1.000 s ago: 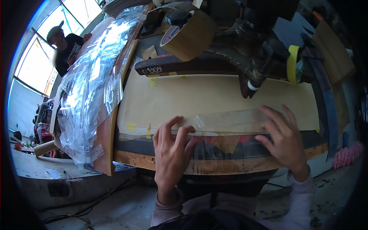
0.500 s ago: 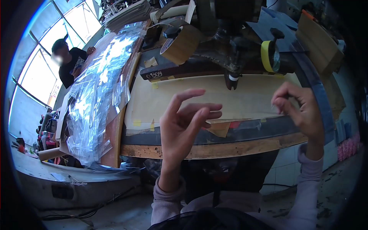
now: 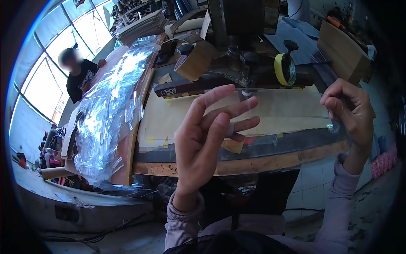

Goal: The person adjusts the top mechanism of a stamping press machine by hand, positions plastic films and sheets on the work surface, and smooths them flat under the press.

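My right hand (image 3: 350, 111) is closed in a pinch on a clear plastic film (image 3: 292, 102). The film is nearly invisible; thin bright edges run from the pinch towards my left hand (image 3: 207, 135). My left hand is raised with its fingers apart, and the film's left end meets or overlaps its fingers; the exact contact cannot be made out. Below both hands lies a pale sheet (image 3: 169, 118) with small yellow tape pieces along its edges, on a dark flat bed (image 3: 270, 148) with a wooden front edge (image 3: 156, 168).
A dark press bar (image 3: 186, 86) crosses behind the sheet, with a brown tape roll (image 3: 196, 61) and a yellow tape roll (image 3: 280, 70) hanging nearby. Clear plastic sheets (image 3: 105, 106) cover the left board. Another person (image 3: 78, 72) stands beyond it. A cardboard box (image 3: 344, 51) stands back right.
Both hands have shifted, the right one outward to the right and up. Edges of clear film now show between them. The view has tilted slightly.
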`<action>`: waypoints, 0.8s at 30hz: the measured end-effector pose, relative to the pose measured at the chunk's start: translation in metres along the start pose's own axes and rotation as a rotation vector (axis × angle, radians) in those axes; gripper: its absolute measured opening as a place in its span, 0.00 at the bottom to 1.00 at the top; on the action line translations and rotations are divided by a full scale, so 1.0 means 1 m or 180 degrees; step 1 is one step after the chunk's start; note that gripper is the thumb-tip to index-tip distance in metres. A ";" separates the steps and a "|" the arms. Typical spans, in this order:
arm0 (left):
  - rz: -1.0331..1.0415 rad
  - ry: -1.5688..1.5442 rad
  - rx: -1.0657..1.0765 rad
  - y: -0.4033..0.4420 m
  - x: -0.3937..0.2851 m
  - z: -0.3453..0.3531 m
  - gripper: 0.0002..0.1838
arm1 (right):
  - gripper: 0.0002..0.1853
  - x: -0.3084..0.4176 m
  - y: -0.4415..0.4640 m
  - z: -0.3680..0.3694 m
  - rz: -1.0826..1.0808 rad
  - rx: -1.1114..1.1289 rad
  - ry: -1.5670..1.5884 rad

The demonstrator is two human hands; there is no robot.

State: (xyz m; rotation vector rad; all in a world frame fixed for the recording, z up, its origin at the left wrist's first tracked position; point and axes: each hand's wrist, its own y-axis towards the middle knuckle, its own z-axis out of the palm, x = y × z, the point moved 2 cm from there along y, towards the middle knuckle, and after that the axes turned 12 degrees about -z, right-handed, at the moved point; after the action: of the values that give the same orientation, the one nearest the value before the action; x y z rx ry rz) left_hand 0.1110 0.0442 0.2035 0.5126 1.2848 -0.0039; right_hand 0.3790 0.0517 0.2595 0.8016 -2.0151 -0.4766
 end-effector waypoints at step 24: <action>0.0022 0.0562 -0.1054 -0.011 -0.004 0.002 0.26 | 0.11 -0.001 0.000 -0.001 0.0078 0.0063 0.0200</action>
State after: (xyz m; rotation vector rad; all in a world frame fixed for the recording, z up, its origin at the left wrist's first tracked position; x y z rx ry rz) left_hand 0.1089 0.0328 0.2037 0.2359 1.4218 0.2609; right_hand 0.3805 0.0525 0.2590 0.7935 -1.9722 -0.4131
